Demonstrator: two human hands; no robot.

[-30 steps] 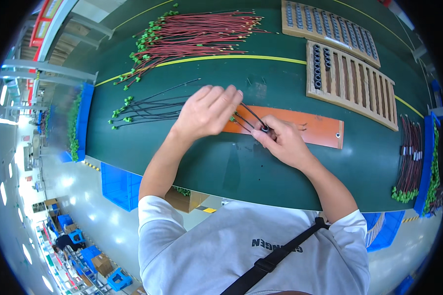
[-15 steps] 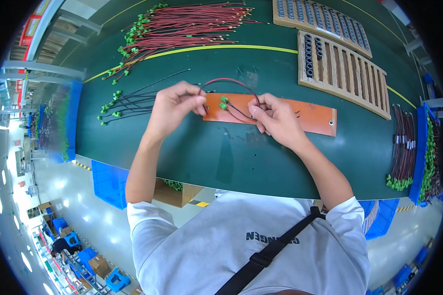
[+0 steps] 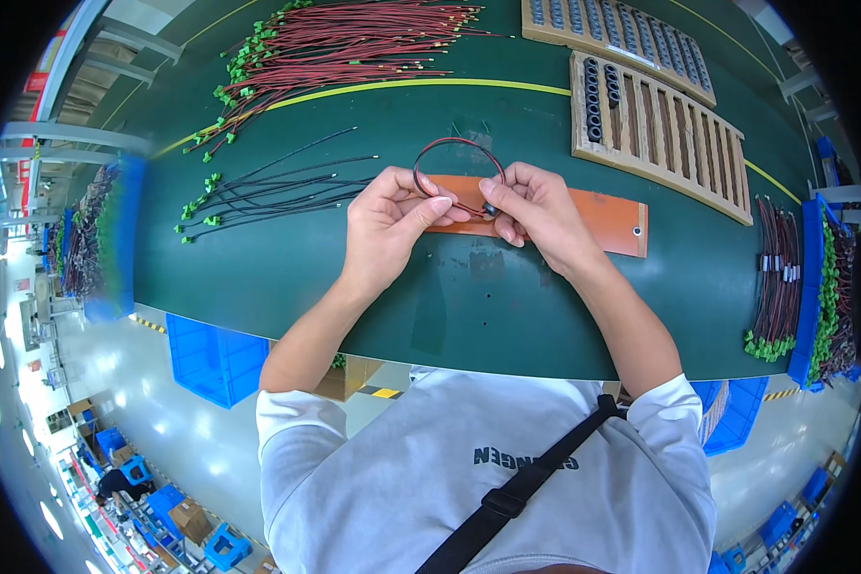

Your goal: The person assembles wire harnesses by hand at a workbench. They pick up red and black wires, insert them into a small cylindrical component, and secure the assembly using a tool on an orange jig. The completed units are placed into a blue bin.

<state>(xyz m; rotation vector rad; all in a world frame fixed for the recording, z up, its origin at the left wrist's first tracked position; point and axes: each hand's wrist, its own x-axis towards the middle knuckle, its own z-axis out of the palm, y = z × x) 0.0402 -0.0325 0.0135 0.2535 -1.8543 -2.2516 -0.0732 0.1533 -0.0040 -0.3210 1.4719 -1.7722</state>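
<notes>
A thin red-and-black wire cable [image 3: 457, 141] arches in a loop between my hands, above the orange board [image 3: 603, 222]. My left hand [image 3: 392, 225] is closed, pinching one side of the loop between thumb and fingers. The fingers of my right hand [image 3: 538, 212] close on the other side, together with a small dark ring-like piece [image 3: 490, 210] that the wire meets. My fingers partly hide that piece, so I cannot tell whether the wire runs through it. The green connectors on the cable are hidden now.
Black wires with green connectors [image 3: 277, 191] lie to the left. Red cables [image 3: 354, 43] are heaped at the far left. A slotted wooden rack [image 3: 660, 134] with several dark rings stands at far right, another filled rack [image 3: 622, 38] behind it. Bundled cables [image 3: 777, 277] lie beside a blue bin [image 3: 809, 287].
My left hand has moved right and nearer, closer to my right hand. The wire's arch has tightened into a rounder loop, and the dark ring-like piece now shows at my right fingertips.
</notes>
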